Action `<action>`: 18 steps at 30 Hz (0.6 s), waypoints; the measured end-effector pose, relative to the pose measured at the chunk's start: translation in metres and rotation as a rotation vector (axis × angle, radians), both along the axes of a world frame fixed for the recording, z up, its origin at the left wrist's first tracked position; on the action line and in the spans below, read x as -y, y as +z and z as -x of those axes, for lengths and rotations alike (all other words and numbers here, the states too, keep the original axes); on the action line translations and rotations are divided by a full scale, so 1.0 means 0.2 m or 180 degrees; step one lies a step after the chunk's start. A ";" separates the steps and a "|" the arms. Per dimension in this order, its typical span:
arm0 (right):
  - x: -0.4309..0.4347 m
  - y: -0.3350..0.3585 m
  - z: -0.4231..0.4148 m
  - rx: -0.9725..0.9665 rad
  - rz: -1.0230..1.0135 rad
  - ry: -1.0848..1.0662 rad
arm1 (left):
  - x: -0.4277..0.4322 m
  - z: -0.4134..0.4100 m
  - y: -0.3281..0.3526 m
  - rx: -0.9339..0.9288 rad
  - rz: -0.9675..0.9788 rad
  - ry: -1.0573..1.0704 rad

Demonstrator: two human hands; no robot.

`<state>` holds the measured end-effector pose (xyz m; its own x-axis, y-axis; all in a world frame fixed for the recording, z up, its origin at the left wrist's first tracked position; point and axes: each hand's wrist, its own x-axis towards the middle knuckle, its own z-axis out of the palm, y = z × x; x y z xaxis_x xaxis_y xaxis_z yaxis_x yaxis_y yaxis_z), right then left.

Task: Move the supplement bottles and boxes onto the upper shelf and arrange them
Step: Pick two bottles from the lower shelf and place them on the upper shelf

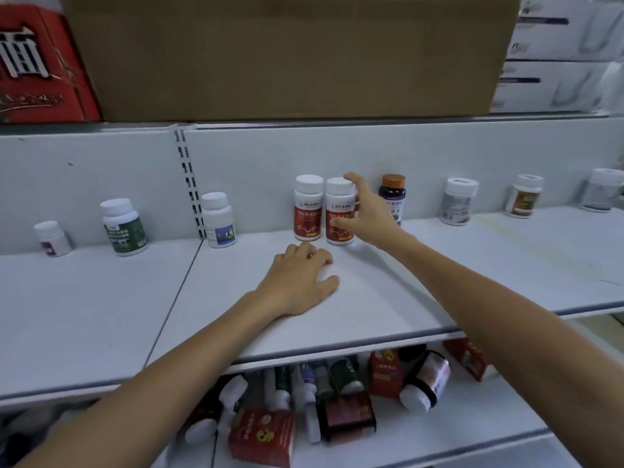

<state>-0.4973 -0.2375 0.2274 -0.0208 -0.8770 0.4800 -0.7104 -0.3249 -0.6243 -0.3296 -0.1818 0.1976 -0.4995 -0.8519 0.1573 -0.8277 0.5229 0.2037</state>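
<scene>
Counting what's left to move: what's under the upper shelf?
A lower shelf with a jumbled pile: red boxes, white-capped bottles lying on their sides, a dark-labelled bottle. The upper shelf covers the pile's back, so no full count.

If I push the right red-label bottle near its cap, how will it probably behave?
The right red-label bottle is tall on a narrow base, so a high push may tip it against its twin. It looks like rigid plastic, likely stiff. The shelf looks smooth, so a low push probably slides it.
</scene>
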 end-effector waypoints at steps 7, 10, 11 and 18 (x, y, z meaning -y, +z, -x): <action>0.13 -0.02 0.01 -0.0138 0.0027 -0.0133 | -0.01 0.00 0.00 -0.0252 0.0061 0.0101; 0.15 -0.01 0.01 -0.0235 0.0005 -0.0093 | -0.02 0.00 0.00 -0.0306 0.0066 0.0140; 0.15 0.00 0.01 -0.0268 -0.0015 -0.0091 | -0.03 0.00 0.01 -0.0284 0.0117 0.0145; -0.02 0.03 0.06 -0.0680 0.0103 -0.0213 | -0.15 0.05 0.07 0.0193 0.0897 0.0021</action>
<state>-0.5089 -0.2343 0.2329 0.0266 -0.8612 0.5076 -0.8460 -0.2898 -0.4475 -0.3397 -0.1517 0.2114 -0.5097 -0.7822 0.3583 -0.8376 0.5463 0.0012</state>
